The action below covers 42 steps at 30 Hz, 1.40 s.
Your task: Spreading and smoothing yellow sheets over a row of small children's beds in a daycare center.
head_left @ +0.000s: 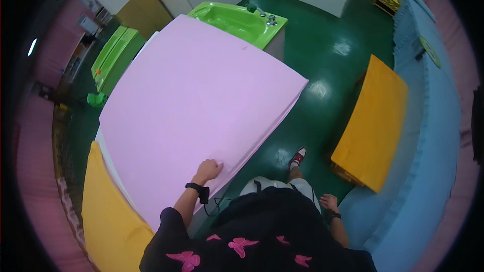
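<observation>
A large pink padded surface (196, 90) spreads across the left and middle, with a smooth top and a raised corner on the right. My left hand (207, 170) is over its near edge, back of the hand up and fingers curled in. No object shows in that hand. A black band with a small dark device (202, 193) sits on my left wrist, and a thin black cable trails from it. My right hand (329, 202) hangs low beside my leg, its fingers loosely apart and holding nothing. A dark band circles that wrist too.
Beyond the pink surface stands a bright green tub (229, 22) with taps. A yellow cover (108, 211) lies at the near left. On the right are an orange bench (373, 126) and a long blue padded couch (433, 136). My foot in a red-and-white shoe (298, 157) is on the green floor.
</observation>
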Tool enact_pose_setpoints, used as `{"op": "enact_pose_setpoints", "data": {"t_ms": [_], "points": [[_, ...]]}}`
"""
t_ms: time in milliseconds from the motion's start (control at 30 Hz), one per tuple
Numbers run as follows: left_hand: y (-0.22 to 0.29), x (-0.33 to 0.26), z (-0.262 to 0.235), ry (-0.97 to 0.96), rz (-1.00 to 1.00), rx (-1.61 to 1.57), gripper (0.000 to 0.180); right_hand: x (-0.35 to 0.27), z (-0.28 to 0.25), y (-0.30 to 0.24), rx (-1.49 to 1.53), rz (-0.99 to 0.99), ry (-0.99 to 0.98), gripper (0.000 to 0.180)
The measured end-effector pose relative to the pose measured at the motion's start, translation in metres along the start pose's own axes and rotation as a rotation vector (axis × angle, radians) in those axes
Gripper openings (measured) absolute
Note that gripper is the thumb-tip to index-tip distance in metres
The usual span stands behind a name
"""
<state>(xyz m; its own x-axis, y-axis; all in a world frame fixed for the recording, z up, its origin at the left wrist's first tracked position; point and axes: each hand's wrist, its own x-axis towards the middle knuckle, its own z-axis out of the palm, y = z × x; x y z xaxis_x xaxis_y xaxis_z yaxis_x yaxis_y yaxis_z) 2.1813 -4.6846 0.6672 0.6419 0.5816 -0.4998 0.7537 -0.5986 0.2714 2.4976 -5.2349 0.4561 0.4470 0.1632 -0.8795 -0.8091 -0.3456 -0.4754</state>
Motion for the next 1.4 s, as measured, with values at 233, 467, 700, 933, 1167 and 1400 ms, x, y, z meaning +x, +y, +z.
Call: {"op": "enact_pose_setpoints", "data": {"t_ms": [233,467,700,933,1167,1400], "points": [[0.044,0.055,-0.027,-0.229,-0.146,0.046,0.042,0.134,-0.010,-0.210,-0.116,-0.072,-0.105,0.028],[0.215,0.207,-0.131,0.370,0.084,-0.257,0.021,0.183,0.043,-0.457,-0.433,-0.260,-0.117,0.031],[0.182,0.418,-0.195,0.786,0.077,-0.417,0.032,0.210,0.070,-0.622,-0.757,-0.271,-0.182,0.029],[0.179,0.492,-0.199,1.027,-0.380,-0.233,0.022,0.253,0.082,-0.750,-0.842,-0.273,-0.115,0.030],[0.271,0.527,-0.209,0.969,-0.380,-0.369,0.009,0.383,0.098,-0.857,-0.846,-0.099,-0.272,0.026],[0.432,0.569,-0.143,0.309,-0.489,-0.504,0.019,0.495,0.132,-1.009,-0.681,-0.071,-0.327,0.027]]}}
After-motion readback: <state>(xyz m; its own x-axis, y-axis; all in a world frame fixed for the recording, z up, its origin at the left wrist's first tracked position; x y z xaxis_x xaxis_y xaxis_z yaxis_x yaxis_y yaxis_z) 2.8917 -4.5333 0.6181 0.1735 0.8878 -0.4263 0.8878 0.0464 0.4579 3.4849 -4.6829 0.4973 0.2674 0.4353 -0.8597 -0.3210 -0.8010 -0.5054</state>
